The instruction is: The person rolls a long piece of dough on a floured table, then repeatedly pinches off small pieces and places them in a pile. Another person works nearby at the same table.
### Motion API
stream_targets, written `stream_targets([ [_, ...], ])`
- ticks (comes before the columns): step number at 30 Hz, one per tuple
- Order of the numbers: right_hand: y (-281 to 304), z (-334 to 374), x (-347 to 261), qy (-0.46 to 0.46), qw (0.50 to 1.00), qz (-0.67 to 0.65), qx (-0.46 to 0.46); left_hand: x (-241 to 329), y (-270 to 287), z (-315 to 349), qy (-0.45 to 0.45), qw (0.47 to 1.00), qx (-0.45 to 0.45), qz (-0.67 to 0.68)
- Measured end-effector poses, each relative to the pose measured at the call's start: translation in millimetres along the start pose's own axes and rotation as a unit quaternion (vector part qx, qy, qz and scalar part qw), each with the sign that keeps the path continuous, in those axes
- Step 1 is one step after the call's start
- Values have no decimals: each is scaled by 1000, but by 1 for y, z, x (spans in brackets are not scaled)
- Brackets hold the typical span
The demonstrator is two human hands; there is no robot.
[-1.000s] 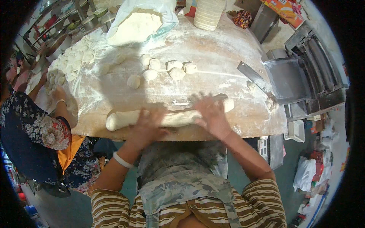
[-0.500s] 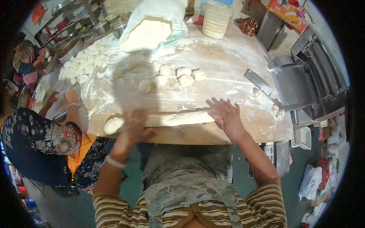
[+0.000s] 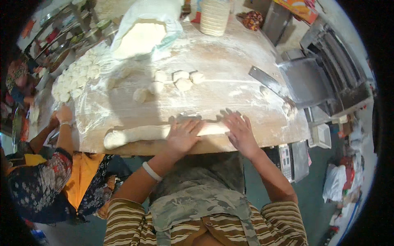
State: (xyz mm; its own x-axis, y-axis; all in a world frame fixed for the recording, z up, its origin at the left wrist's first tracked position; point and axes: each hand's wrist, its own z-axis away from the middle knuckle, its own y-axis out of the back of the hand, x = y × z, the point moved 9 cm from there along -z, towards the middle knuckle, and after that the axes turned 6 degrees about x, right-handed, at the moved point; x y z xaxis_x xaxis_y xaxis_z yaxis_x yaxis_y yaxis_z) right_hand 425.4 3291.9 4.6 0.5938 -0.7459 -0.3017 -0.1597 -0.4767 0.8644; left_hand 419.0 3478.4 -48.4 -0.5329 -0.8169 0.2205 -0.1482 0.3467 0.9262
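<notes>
A long rope of pale dough [image 3: 141, 134] lies along the near edge of a floured wooden table [image 3: 213, 100], with a thicker, rounded left end. My left hand [image 3: 183, 136] rests flat on its middle, fingers stretched out. Over the right end lies my right hand [image 3: 239, 134], palm down with fingers spread. A short stretch of dough shows between the two hands; the rope's right tip is hidden under my right hand. Beyond the rope, several dough balls [image 3: 183, 84] sit in a loose group at mid-table.
Many small dough pieces [image 3: 78, 78] cover the far left, by a flour bag [image 3: 141, 39]. A cleaver [image 3: 269, 82] lies at right beside a metal machine [image 3: 312, 82]. A plastic tub [image 3: 214, 17] stands at the back. At left, a co-worker's hands [image 3: 61, 115] are over the table.
My left hand has moved right along the dough rope, from near its left end to its middle. My right hand stays at the right end. The view has shifted somewhat.
</notes>
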Motion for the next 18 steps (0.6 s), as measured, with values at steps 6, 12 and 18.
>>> stream_targets([
  [6,-18,10,83,-300,873,-359,137,42,-15,-58,-21,997,48,58],
  [12,-39,27,100,-395,617,-614,292,54,-41,-85,28,994,-9,102],
  [18,-59,4,60,-365,561,-707,228,44,-33,-78,87,954,-4,287],
])
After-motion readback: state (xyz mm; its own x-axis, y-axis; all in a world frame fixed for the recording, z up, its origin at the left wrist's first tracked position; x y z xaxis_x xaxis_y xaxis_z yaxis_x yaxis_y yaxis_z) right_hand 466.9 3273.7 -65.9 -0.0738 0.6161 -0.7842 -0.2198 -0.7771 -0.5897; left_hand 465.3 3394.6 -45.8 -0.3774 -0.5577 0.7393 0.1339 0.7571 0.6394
